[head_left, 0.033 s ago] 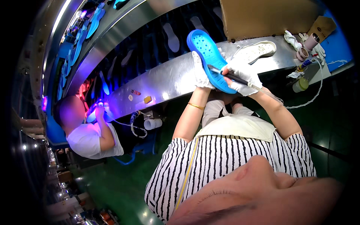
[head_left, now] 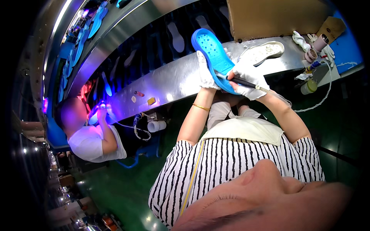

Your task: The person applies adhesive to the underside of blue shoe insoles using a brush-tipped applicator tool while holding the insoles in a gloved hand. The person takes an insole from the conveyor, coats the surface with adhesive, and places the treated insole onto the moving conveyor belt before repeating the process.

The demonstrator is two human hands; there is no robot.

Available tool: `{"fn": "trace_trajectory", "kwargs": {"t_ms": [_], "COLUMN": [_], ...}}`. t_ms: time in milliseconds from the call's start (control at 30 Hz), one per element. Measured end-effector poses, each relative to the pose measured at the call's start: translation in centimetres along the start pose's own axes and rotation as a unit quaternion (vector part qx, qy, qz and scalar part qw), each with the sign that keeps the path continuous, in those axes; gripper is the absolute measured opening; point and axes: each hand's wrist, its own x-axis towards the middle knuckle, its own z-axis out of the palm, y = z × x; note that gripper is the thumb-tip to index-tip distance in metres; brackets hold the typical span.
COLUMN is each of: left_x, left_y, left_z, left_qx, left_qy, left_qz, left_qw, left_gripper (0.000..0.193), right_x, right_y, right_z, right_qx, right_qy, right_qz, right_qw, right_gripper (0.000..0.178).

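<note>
A blue shoe sole (head_left: 216, 54), dotted with small holes at its far end, is held tilted above the near edge of the metal bench. My gloved left hand (head_left: 205, 73) grips it along its left side, fingers partly behind it. In my gloved right hand (head_left: 255, 79) is a black-handled pen-like tool (head_left: 243, 81) with a white cord. Its pale tip meets the inner left edge of the sole, in the lower half. Some fingers of the right hand also rest by the sole's right edge. A white sole (head_left: 266, 52) lies on the bench beyond that hand.
Behind the metal bench (head_left: 173, 82), several soles lie on a dark surface. A cardboard box (head_left: 266, 19) stands at the back right, near gloves, a pink cup (head_left: 320, 42) and a tape roll (head_left: 310, 56). At left, a co-worker (head_left: 96, 142) sits under purple light; a yellow block (head_left: 151, 101) lies nearby.
The blue sole has risen slightly in view. The tool's tip sits a little lower along the sole's inner left edge.
</note>
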Motion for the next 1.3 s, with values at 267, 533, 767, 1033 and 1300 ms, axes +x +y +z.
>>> {"fn": "trace_trajectory", "kwargs": {"t_ms": [267, 533, 767, 1033, 1300], "left_x": [0.9, -2.1, -0.9, 0.7, 5.2], "left_y": [2.4, 1.7, -2.8, -3.4, -6.0], "left_z": [0.6, 3.7, 2.9, 7.3, 9.6], "left_qx": [-0.059, -0.135, -0.053, 0.056, 0.032], "left_qy": [-0.014, -0.056, -0.085, -0.121, -0.119], "left_qz": [-0.02, -0.021, 0.045, 0.108, 0.042], "left_qw": [0.998, 0.989, 0.994, 0.985, 0.992], "left_gripper": [0.071, 0.083, 0.087, 0.084, 0.08], "right_x": [0.0, 0.5, -1.8, -2.9, -3.8], "right_y": [0.4, 1.2, 0.6, 3.0, 6.0], "right_z": [-1.1, -3.0, -2.4, -4.9, -9.4], "right_qx": [0.089, 0.16, 0.202, 0.188, 0.36], "right_qy": [-0.018, -0.022, 0.045, 0.102, 0.108], "right_qz": [0.058, 0.216, 0.119, 0.114, 0.23], "right_qw": [0.994, 0.963, 0.971, 0.97, 0.898], "right_gripper": [0.014, 0.012, 0.014, 0.008, 0.017]}}
